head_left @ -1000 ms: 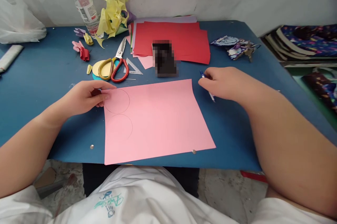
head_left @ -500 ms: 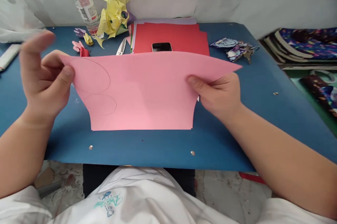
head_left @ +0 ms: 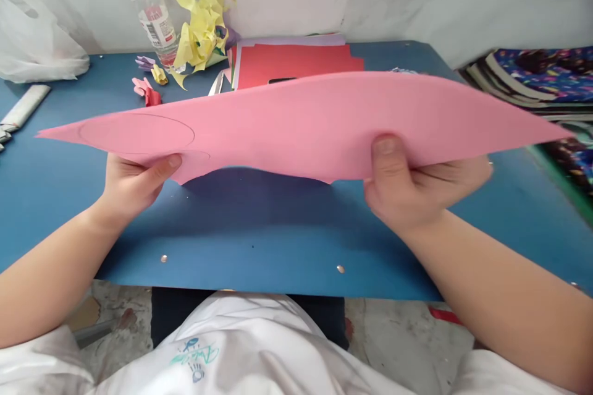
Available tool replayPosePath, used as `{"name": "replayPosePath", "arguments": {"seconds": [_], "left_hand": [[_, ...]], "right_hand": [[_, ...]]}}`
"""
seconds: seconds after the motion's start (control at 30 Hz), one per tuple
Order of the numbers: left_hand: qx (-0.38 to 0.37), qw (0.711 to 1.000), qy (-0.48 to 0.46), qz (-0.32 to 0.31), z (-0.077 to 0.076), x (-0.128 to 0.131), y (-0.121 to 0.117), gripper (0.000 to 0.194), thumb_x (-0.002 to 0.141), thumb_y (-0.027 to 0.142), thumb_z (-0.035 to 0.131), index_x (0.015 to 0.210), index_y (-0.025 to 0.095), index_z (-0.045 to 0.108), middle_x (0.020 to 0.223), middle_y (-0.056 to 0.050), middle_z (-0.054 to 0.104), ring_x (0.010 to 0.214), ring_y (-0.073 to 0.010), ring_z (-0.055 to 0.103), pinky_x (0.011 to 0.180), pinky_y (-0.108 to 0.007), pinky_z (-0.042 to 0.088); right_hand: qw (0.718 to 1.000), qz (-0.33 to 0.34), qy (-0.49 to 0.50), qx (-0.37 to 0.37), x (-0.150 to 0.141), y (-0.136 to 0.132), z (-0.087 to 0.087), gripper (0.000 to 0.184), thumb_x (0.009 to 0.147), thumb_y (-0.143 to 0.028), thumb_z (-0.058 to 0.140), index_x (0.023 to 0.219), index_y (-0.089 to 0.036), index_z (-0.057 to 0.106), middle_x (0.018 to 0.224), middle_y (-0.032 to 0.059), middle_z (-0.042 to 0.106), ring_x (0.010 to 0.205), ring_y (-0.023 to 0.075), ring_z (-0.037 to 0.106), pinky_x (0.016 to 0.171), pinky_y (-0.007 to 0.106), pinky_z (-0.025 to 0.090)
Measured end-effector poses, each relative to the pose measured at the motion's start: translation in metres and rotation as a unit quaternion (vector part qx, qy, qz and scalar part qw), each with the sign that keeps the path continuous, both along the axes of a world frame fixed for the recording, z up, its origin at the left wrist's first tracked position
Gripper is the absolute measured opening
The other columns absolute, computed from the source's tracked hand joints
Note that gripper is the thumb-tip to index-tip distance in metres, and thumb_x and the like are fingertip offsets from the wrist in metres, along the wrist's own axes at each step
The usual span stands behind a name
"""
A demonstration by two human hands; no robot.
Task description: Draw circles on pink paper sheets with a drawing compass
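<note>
A sheet of pink paper (head_left: 278, 129) is held up above the blue table, bowed along its length. Two pencil-like curved outlines show on its left part, the larger nearer the far edge. My left hand (head_left: 132, 182) pinches the near edge on the left, thumb on top and fingers hidden underneath. On the right, my right hand (head_left: 412, 182) grips the sheet the same way, thumb pressed on its upper face. Behind the sheet, scissors (head_left: 216, 84) and the top of a phone (head_left: 281, 80) are partly covered.
Red paper (head_left: 296, 64) lies stacked at the back. Left of it are crumpled yellow paper (head_left: 204, 30), a plastic bottle (head_left: 157, 27) and small folded paper pieces (head_left: 147, 92). A white plastic bag (head_left: 39, 42) stands far left. Patterned fabric (head_left: 546, 76) sits beside the table at right.
The pink sheet has been lifted closer and tilted flatter, its ends spreading outward. My left hand has shifted right along its near edge; my right hand has moved slightly right.
</note>
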State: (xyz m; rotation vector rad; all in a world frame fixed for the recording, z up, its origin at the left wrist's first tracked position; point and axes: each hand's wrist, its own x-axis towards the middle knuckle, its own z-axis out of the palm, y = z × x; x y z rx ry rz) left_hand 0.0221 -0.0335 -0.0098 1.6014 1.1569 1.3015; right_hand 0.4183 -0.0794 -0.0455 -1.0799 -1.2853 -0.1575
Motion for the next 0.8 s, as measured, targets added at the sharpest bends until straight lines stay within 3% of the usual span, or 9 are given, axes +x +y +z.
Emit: {"name": "replayPosePath", "arguments": {"seconds": [0.13,0.23,0.37,0.53,0.63,0.7,0.8], "left_hand": [[-0.024,0.998,0.053,-0.024,-0.003,-0.002,0.006,0.050,0.085,0.067,0.108,0.123,0.038,0.092,0.143,-0.002,0.090,0.157,-0.0394,0.075,0.141,-0.063,0.060],[-0.041,0.988,0.149,-0.028,0.001,0.001,0.005,0.044,0.095,0.072,0.097,0.121,0.037,0.093,0.142,-0.004,0.091,0.160,-0.0426,0.072,0.138,-0.064,0.062],[-0.008,0.971,0.237,-0.029,0.009,0.004,0.000,0.041,0.103,0.070,0.087,0.119,0.032,0.090,0.140,-0.004,0.090,0.152,-0.0400,0.075,0.137,-0.060,0.061],[0.020,0.967,0.249,-0.055,0.014,0.001,0.000,0.027,0.105,0.058,0.091,0.105,0.032,0.085,0.125,-0.005,0.087,0.140,-0.0372,0.077,0.129,-0.053,0.066],[0.042,0.975,0.211,-0.055,0.017,-0.002,0.000,0.031,0.106,0.052,0.095,0.094,0.026,0.080,0.109,-0.005,0.084,0.121,-0.0327,0.079,0.122,-0.052,0.067],[-0.014,0.985,0.149,-0.083,0.020,-0.003,0.000,0.032,0.103,0.051,0.098,0.098,0.023,0.084,0.112,-0.006,0.087,0.118,-0.0328,0.080,0.114,-0.050,0.070],[-0.174,0.974,0.072,-0.127,0.027,-0.004,0.001,0.037,0.094,0.047,0.105,0.115,0.022,0.090,0.122,-0.008,0.092,0.117,-0.0344,0.085,0.098,-0.044,0.075]], "right_hand": [[0.999,0.037,-0.003,-0.030,0.001,0.006,-0.004,0.055,0.103,-0.082,0.082,0.086,-0.030,0.079,0.080,0.0105,0.079,0.096,0.0425,0.087,0.099,0.064,0.073],[0.995,0.066,0.008,-0.071,0.002,0.007,-0.007,0.045,0.100,-0.078,0.088,0.095,-0.034,0.085,0.094,0.0111,0.086,0.101,0.0438,0.088,0.103,0.067,0.073],[0.992,0.053,0.011,-0.115,0.000,0.003,-0.011,0.040,0.104,-0.076,0.087,0.106,-0.037,0.090,0.110,0.0108,0.091,0.115,0.0459,0.090,0.113,0.071,0.073],[0.992,0.040,0.022,-0.116,-0.004,0.003,-0.011,0.052,0.107,-0.085,0.081,0.108,-0.034,0.091,0.113,0.0123,0.091,0.116,0.0462,0.090,0.112,0.071,0.073],[0.990,0.024,0.010,-0.138,-0.001,0.004,-0.006,0.060,0.104,-0.093,0.077,0.102,-0.034,0.088,0.106,0.0118,0.090,0.116,0.0469,0.090,0.111,0.070,0.074],[0.988,0.027,0.012,-0.154,0.001,0.004,-0.001,0.060,0.102,-0.094,0.078,0.097,-0.034,0.085,0.102,0.0105,0.089,0.112,0.0462,0.090,0.107,0.069,0.076],[0.980,0.054,0.013,-0.190,0.003,0.006,0.005,0.051,0.102,-0.086,0.085,0.097,-0.035,0.084,0.106,0.0089,0.091,0.109,0.0425,0.090,0.099,0.063,0.077]]}}
